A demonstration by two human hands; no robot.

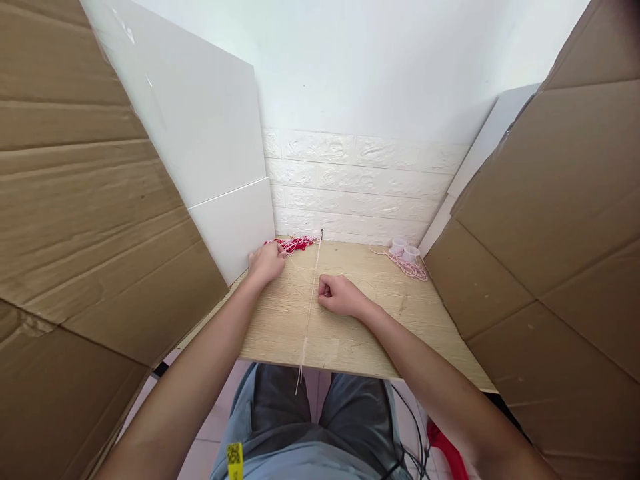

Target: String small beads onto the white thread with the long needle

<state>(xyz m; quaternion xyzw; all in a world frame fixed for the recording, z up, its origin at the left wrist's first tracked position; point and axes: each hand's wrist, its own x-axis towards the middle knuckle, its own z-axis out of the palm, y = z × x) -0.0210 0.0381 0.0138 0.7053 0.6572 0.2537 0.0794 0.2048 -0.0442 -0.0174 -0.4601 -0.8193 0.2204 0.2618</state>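
Observation:
Pale strands (pixel 311 300) run from a small dark hook (pixel 322 231) at the table's back edge down over the front edge, where their ends hang loose. My left hand (pixel 269 262) is closed beside the red and white thread bundle (pixel 299 244) at the back left; a thin thread seems to stretch from it toward my other hand. Just right of the strands, my right hand (pixel 337 295) is curled closed above the wooden table. What its fingers hold is too small to make out.
Pink-white cords (pixel 411 268) and two small clear cups (pixel 411 254) lie at the back right of the wooden table (pixel 280 333). Cardboard panels (pixel 75 200) flank both sides. A white brick-pattern wall (pixel 360 177) closes the back.

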